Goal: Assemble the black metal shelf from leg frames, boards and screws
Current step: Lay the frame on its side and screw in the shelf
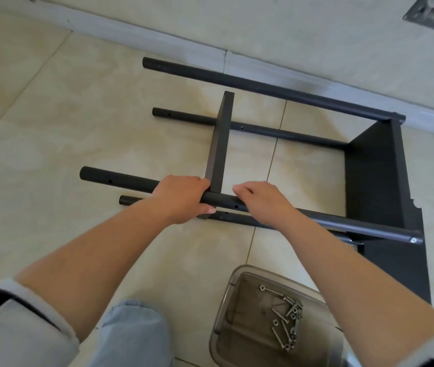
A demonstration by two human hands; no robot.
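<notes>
The black metal shelf lies on its side on the tiled floor. Its near upper leg tube (115,181) runs from left to right, with screw holes showing along it. My left hand (181,200) grips this tube just left of a black board (220,144) that stands on edge between the leg frames. My right hand (263,202) rests on the same tube just right of the board, fingers curled over it. A second black board (374,176) is fixed at the right end. The far leg tubes (263,87) lie near the wall. Screws (287,321) sit in a metal tray.
The steel tray (226,308) stands on the floor near my knee (131,335), bottom centre. A white skirting board (157,35) and the wall run behind the shelf. Open floor tiles lie to the left.
</notes>
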